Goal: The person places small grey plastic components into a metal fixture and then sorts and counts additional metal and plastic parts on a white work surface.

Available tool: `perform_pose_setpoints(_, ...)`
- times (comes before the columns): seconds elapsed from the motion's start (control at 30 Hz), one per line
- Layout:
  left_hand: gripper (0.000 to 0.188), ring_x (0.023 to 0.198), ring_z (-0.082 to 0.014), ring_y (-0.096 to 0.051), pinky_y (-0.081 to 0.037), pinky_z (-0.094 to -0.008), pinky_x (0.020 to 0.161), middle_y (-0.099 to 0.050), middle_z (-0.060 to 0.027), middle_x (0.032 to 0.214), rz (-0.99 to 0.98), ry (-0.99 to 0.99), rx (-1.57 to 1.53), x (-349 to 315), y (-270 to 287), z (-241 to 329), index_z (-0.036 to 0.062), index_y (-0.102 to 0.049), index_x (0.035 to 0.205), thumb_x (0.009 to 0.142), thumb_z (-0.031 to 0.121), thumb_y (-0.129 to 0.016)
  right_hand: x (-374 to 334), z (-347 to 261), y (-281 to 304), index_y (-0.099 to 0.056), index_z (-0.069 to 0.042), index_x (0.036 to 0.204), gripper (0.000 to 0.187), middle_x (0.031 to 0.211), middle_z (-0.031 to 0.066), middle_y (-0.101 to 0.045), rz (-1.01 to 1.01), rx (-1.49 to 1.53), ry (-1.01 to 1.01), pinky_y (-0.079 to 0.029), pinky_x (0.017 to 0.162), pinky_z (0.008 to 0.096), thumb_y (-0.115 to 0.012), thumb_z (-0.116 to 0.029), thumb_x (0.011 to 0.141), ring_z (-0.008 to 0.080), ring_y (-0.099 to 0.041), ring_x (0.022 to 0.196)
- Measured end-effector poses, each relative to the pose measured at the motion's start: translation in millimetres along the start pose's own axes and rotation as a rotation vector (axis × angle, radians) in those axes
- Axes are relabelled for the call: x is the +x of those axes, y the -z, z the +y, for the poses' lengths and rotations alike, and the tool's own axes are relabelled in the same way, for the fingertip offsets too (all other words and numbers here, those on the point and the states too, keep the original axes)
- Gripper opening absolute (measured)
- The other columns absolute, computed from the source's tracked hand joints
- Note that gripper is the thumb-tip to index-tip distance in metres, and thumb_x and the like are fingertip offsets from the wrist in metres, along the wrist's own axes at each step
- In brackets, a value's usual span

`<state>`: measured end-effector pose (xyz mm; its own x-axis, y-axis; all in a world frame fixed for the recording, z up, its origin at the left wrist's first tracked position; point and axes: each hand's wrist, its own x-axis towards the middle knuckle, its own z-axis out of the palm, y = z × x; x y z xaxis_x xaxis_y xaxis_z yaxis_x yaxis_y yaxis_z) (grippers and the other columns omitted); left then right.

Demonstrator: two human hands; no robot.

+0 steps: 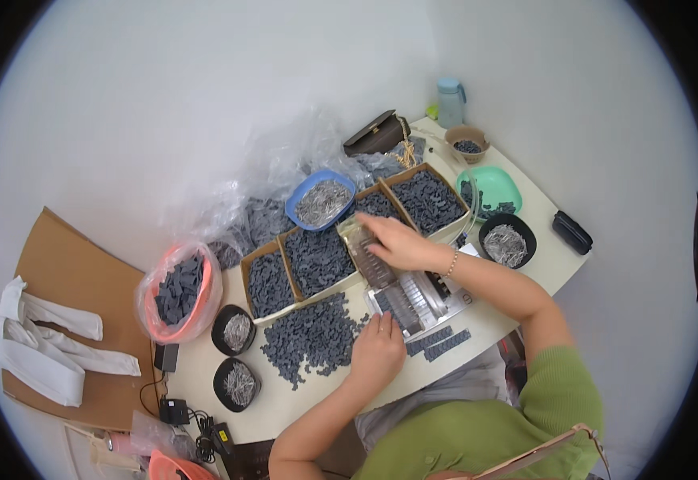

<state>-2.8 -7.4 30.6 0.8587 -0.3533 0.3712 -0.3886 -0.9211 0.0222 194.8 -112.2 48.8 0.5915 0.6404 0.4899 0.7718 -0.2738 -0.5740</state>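
Note:
My right hand (401,243) grips a brownish see-through cover (377,269) that stands tilted over the far side of a metal fixture (427,299). Its fingers reach over the top and the thumb presses the face. At the fixture's near left corner is my left hand (378,349), fingers bent together against dark grey pieces (401,307) lined up in a row; whatever its fingertips pinch is hidden. Short strips of dark grey pieces (447,345) lie just right of that hand. To its left spreads a loose pile of small dark grey parts (309,337).
Beyond the fixture, a divided cardboard box (302,305) holds dark grey parts. Black bowls of metal pins (218,330) stand left, another black bowl (532,240) right. A blue tray (291,214), a green tray (509,188), a bagged pink basket (208,290) and a black case (573,233) sit around.

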Motion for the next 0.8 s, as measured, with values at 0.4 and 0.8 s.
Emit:
perform_pose_setpoints(0.4, 0.004, 0.067, -0.026, -0.063, -0.052, -0.0368, 0.056, -0.061, -0.0125, 0.072, -0.126, 0.074, -0.112, 23.5, 4.5, -23.5, 0.0046, -0.06, 0.072, 0.071, 0.007, -0.064, -19.8, 76.7, 87.1, -0.068, -0.008, 0.09, 0.015, 0.096, 0.0112, -0.063, -0.32, -0.609, -0.179, -0.051, 0.079, 0.0412, -0.07, -0.008, 0.074, 0.0295, -0.062, 0.095)
perform_pose_setpoints(0.8, 0.017, 0.087, -0.0355, -0.057, -0.044, -0.0442, 0.075, -0.062, -0.0161, 0.093, 0.675, 0.532, 0.547, -33.2, 101.4, -256.3, -0.0007, -0.062, 0.097, 0.083, 0.009, -0.062, -24.2, 72.0, 81.3, -0.059, -0.005, 0.089, 0.008, 0.086, 0.0121, -0.06, -0.051, -0.466, -0.088, -0.048, 0.073, 0.0425, -0.063, -0.01, 0.083, 0.0325, -0.06, 0.086)
